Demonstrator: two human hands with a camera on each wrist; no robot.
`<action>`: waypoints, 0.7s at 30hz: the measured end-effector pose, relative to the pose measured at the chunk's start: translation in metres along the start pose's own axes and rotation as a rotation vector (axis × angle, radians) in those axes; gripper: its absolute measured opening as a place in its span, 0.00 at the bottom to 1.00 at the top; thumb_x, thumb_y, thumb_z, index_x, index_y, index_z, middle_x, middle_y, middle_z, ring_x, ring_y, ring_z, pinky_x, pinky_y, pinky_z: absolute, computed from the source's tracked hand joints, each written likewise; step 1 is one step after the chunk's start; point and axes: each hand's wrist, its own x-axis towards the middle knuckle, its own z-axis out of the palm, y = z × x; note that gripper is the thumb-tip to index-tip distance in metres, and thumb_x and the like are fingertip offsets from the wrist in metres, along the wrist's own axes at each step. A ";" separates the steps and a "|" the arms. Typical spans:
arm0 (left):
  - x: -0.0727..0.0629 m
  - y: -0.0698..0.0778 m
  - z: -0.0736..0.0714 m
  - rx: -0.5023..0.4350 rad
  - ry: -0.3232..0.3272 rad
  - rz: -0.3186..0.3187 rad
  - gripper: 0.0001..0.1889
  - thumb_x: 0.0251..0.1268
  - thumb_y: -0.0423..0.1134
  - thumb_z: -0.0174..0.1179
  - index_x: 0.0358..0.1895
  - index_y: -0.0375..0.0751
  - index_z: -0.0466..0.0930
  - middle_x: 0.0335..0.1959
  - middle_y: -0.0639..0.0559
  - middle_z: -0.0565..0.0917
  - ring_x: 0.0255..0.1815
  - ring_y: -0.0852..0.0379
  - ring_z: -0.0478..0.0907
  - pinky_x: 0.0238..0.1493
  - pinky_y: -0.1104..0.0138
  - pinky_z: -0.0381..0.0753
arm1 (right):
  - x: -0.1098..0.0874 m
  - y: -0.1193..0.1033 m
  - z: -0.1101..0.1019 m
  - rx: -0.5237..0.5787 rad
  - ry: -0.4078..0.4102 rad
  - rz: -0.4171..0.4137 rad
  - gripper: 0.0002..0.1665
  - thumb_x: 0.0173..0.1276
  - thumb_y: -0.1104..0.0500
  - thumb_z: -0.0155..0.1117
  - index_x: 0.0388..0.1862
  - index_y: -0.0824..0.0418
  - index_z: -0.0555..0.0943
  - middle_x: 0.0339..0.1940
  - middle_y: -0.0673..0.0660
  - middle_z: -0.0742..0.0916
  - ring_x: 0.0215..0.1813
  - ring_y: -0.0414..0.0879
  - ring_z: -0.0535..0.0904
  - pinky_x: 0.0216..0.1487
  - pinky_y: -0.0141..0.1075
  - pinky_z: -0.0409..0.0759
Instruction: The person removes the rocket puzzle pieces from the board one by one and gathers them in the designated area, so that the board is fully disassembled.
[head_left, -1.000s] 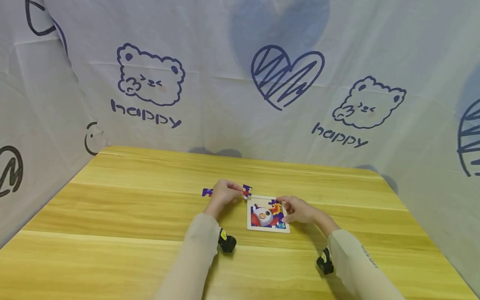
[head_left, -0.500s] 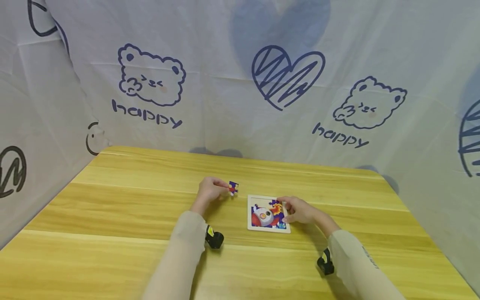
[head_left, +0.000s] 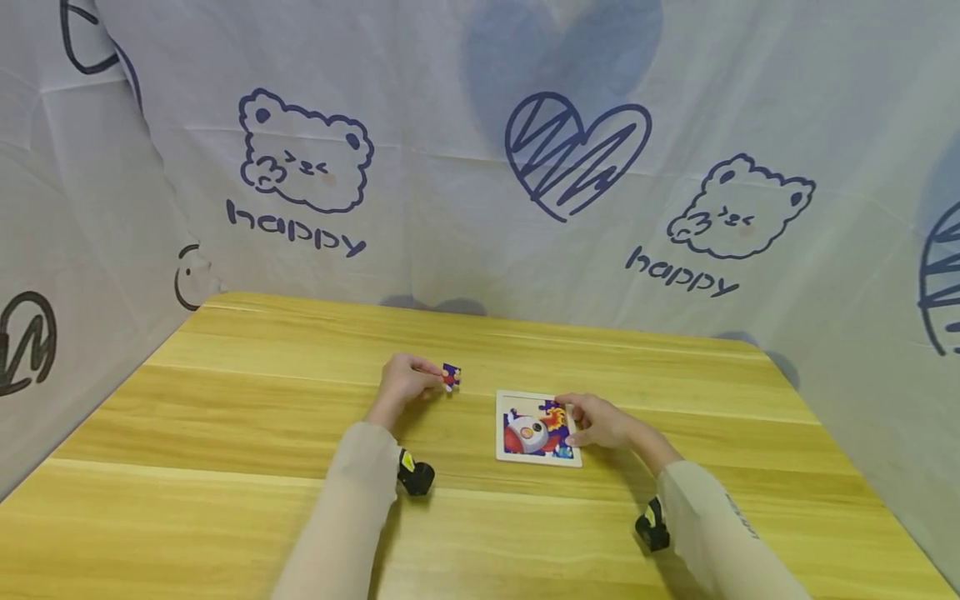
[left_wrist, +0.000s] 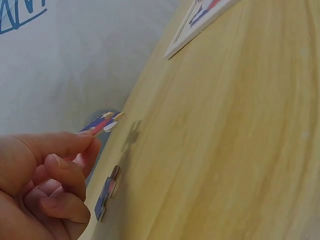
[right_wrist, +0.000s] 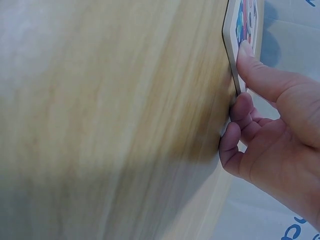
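My left hand (head_left: 405, 383) pinches a small purple and red jigsaw piece (head_left: 451, 377) between thumb and finger, held above the table left of the puzzle tray. The left wrist view shows the pinched jigsaw piece (left_wrist: 102, 122) tilted. Below that hand a second jigsaw piece (left_wrist: 106, 194) lies on the wood; in the head view the hand hides it. The white-rimmed puzzle tray (head_left: 500, 429) lies flat, with a bird picture partly filled in and bare backing along its top. My right hand (head_left: 600, 421) grips the tray's right edge, its thumb on the rim in the right wrist view.
The wooden table (head_left: 247, 400) reaches back to a white cloth (head_left: 442, 250) printed with bears and hearts. A black wrist camera (head_left: 417, 477) sits at the left sleeve and another black wrist camera (head_left: 653, 525) at the right sleeve.
My left hand has moved left, away from the tray, carrying the pinched jigsaw piece. It now covers the loose piece that showed beside it earlier. The right hand and tray stay put.
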 end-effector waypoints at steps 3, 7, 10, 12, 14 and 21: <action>-0.001 0.000 0.000 0.016 0.005 -0.021 0.03 0.46 0.26 0.64 0.27 0.30 0.81 0.21 0.46 0.80 0.11 0.63 0.67 0.15 0.74 0.66 | 0.000 0.000 0.000 0.004 0.000 -0.004 0.33 0.58 0.66 0.62 0.62 0.70 0.63 0.33 0.56 0.72 0.35 0.47 0.66 0.37 0.37 0.68; -0.002 0.000 0.000 0.066 0.013 -0.039 0.02 0.46 0.26 0.65 0.24 0.32 0.81 0.18 0.48 0.79 0.10 0.63 0.65 0.13 0.74 0.65 | -0.001 0.000 0.000 0.012 0.001 -0.006 0.33 0.58 0.67 0.62 0.62 0.71 0.63 0.33 0.56 0.72 0.35 0.47 0.66 0.37 0.38 0.68; -0.003 -0.001 0.001 0.109 0.012 -0.036 0.03 0.47 0.28 0.64 0.26 0.31 0.81 0.18 0.48 0.79 0.09 0.63 0.65 0.13 0.74 0.65 | -0.001 0.000 0.000 0.009 0.001 -0.007 0.33 0.58 0.66 0.62 0.62 0.71 0.62 0.33 0.56 0.72 0.35 0.47 0.65 0.37 0.37 0.67; -0.004 -0.001 0.001 0.133 0.011 -0.034 0.04 0.48 0.28 0.64 0.27 0.30 0.81 0.18 0.48 0.79 0.09 0.63 0.65 0.13 0.73 0.66 | -0.001 0.000 0.000 0.004 0.000 -0.008 0.33 0.58 0.66 0.62 0.62 0.70 0.62 0.33 0.56 0.71 0.35 0.47 0.65 0.37 0.37 0.67; -0.004 -0.002 0.001 0.159 0.010 -0.030 0.05 0.48 0.29 0.64 0.28 0.29 0.81 0.19 0.47 0.79 0.10 0.63 0.66 0.14 0.73 0.67 | -0.001 0.001 0.000 -0.001 0.000 -0.010 0.33 0.58 0.66 0.62 0.62 0.70 0.62 0.33 0.55 0.71 0.35 0.47 0.65 0.36 0.37 0.67; -0.005 -0.001 0.001 0.234 0.006 -0.001 0.03 0.48 0.29 0.64 0.27 0.31 0.82 0.19 0.46 0.80 0.11 0.61 0.68 0.16 0.72 0.69 | -0.001 0.001 0.001 -0.015 0.005 -0.022 0.33 0.58 0.67 0.62 0.62 0.70 0.63 0.30 0.55 0.71 0.33 0.46 0.65 0.34 0.36 0.66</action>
